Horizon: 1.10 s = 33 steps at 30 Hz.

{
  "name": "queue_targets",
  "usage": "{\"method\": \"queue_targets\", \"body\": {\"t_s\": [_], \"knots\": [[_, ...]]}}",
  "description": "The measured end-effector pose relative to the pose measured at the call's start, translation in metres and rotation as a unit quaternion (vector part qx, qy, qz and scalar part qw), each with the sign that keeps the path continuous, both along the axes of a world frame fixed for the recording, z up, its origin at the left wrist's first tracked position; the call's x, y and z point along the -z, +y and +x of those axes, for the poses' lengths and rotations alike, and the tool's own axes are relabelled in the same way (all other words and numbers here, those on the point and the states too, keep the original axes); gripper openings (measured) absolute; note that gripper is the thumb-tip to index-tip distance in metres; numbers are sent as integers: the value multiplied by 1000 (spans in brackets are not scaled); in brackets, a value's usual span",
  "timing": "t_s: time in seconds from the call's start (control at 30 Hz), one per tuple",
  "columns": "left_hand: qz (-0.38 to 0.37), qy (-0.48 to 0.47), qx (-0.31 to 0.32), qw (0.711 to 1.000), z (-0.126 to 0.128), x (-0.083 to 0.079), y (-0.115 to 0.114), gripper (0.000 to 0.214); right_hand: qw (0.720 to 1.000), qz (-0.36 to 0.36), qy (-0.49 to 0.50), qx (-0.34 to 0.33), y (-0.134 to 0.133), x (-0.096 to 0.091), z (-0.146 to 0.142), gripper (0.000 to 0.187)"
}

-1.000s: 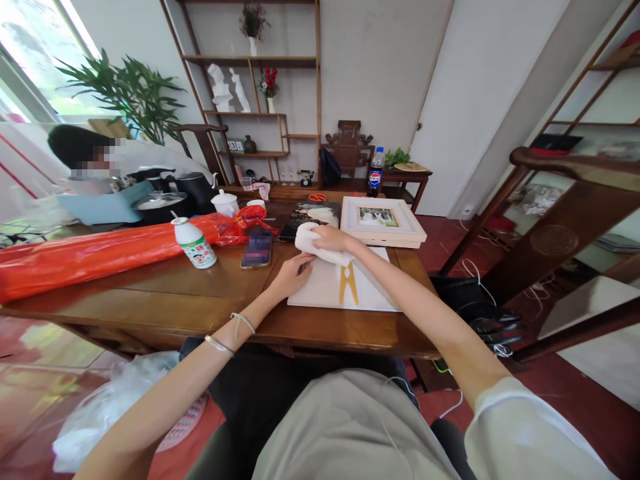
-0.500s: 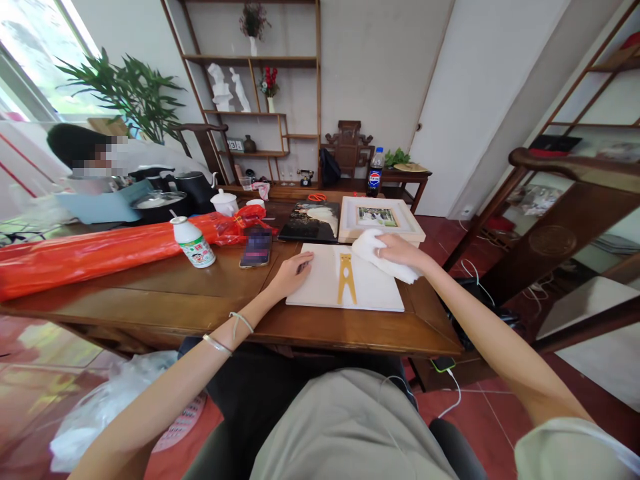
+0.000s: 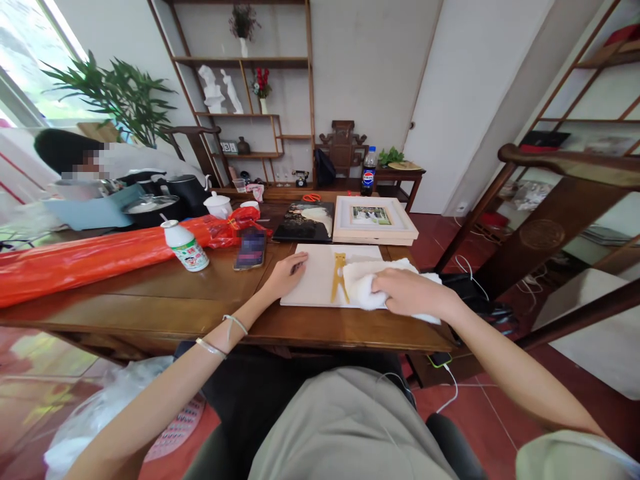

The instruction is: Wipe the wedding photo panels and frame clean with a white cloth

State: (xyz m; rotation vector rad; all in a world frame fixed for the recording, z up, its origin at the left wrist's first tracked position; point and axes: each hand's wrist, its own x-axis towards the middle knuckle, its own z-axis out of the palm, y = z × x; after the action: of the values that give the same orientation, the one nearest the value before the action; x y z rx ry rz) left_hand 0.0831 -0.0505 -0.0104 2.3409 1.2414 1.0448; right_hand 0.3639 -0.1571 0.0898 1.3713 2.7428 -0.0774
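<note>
A flat white board [image 3: 313, 283] lies on the wooden table, with a yellow long-legged animal figure [image 3: 339, 267] in its middle. My right hand [image 3: 407, 293] is closed on a bunched white cloth [image 3: 361, 283], pressed onto the board's right part. The cloth hides the board's lower right corner and covers a bit of the figure's right side. At the board's left edge rests my left hand [image 3: 289, 275], fingers stretched over its surface. Behind the board are a dark picture panel [image 3: 295, 223] and a pale framed photo [image 3: 407, 230].
On the table's left are a white bottle [image 3: 185, 247], a phone [image 3: 249, 252] and a long red plastic-wrapped roll [image 3: 100, 257]. A lidded white cup [image 3: 218, 205] stands behind them. Another person [image 3: 145, 160] leans over at far left. A wooden chair [image 3: 565, 200] stands at right.
My right hand has drawn the cloth toward me, from the board's upper right to its lower right. My left hand stays at the left edge. The view has shifted slightly.
</note>
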Motion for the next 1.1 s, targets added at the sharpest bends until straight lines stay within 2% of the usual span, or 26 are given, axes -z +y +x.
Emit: {"method": "queue_targets", "body": {"t_s": [0.17,0.23,0.3,0.4,0.5,0.63,0.73,0.8,0.93,1.03,1.1], "knots": [[-5,-4,4,1000,0,0,1,36,997,63,38,22,67,23,11,35],[-6,-8,6,1000,0,0,1,35,995,79,53,34,80,31,11,33],[-6,-15,7,1000,-1,0,1,35,994,86,60,33,82,34,8,28],[-3,-13,3,1000,0,1,0,35,994,91,66,-5,62,35,-1,24],[-1,-7,0,1000,0,1,0,35,992,99,63,-37,20,36,-13,24],[4,-5,2,1000,0,2,0,37,991,118,45,-32,-36,43,-26,28],[4,-1,1,1000,0,1,0,37,992,111,46,-34,-44,43,-26,28],[3,3,4,1000,0,1,0,37,993,101,52,-23,-29,39,-20,26],[1,4,6,1000,0,1,0,36,996,84,32,11,30,29,-5,21],[1,-1,6,1000,-1,2,1,36,994,101,18,41,71,27,2,22],[-1,-3,7,1000,-1,3,2,37,992,112,25,46,86,29,3,24]]}}
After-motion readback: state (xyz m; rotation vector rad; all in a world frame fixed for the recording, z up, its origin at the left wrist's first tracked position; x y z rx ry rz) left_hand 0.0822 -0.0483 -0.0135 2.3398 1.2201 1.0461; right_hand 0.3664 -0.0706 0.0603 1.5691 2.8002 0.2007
